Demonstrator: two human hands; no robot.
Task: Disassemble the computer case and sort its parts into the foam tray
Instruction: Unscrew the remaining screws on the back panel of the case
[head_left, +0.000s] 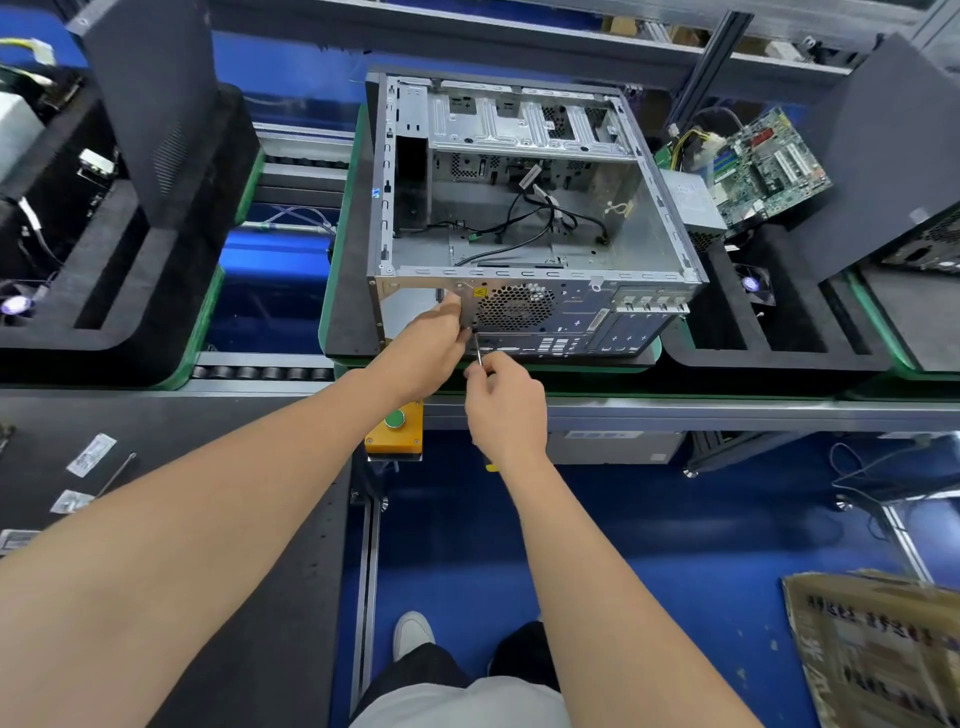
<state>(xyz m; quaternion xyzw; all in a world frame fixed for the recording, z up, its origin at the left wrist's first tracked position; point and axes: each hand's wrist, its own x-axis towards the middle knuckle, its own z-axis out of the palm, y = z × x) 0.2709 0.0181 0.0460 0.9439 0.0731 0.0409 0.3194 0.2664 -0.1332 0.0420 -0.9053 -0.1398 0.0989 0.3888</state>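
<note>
Grey conveyor rails (675, 410) carry the open silver steel computer case (641, 218) mid-far, with a black foam tray (779, 338) just to its right. The right hand (506, 405) pinches a thin metal screwdriver (478, 351) at the near rear panel; it is best kept square to the screw while the left hand (434, 343) steadies alongside. The screw head is hidden, and I cannot tell what the left fingers hold.

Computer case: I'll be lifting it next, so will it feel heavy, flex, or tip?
Probably light for its size: the computer case looks nearly gutted, with mostly loose cables left inside. Its open sheet-metal frame may twist slightly. Lying broad-side down, it seems unlikely to tip.
</note>
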